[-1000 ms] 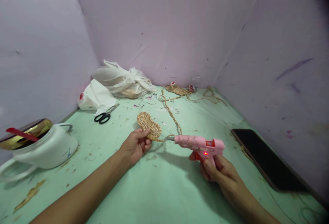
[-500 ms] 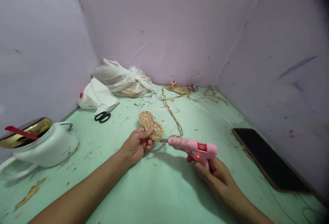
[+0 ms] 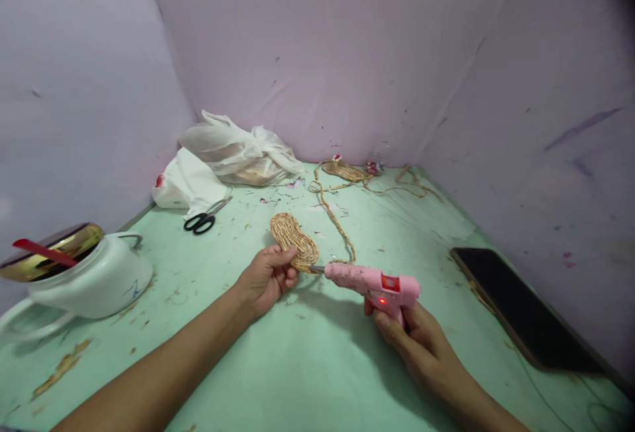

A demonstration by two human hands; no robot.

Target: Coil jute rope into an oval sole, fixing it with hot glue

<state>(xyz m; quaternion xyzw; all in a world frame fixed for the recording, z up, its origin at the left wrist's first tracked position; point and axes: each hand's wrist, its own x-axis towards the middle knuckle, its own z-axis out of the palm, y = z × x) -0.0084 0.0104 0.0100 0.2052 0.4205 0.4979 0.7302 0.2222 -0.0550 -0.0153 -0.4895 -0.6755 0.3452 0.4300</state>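
Observation:
Pinched in my left hand (image 3: 270, 278) is a small sole-shaped piece of coiled straw rope (image 3: 294, 237), held tilted above the table. My right hand (image 3: 411, 336) is closed around the handle of a pink hot glue gun (image 3: 370, 280) with a lit red light. The gun's metal nozzle (image 3: 318, 269) is at the lower right edge of the coiled piece; whether it touches cannot be made out. A length of braided straw rope (image 3: 335, 220) trails back across the table from behind the gun.
Black-handled scissors (image 3: 200, 222) lie beside white tissue (image 3: 196, 180) and a white plastic bag (image 3: 243, 154). At left stands a white mug (image 3: 94, 286). A dark phone or tablet (image 3: 520, 306) lies at right. Another woven sole-shaped piece (image 3: 342, 169) rests by the back wall.
The view has shifted very slightly. Both hands keep their grips, and the nozzle stays at the edge of the coiled piece.

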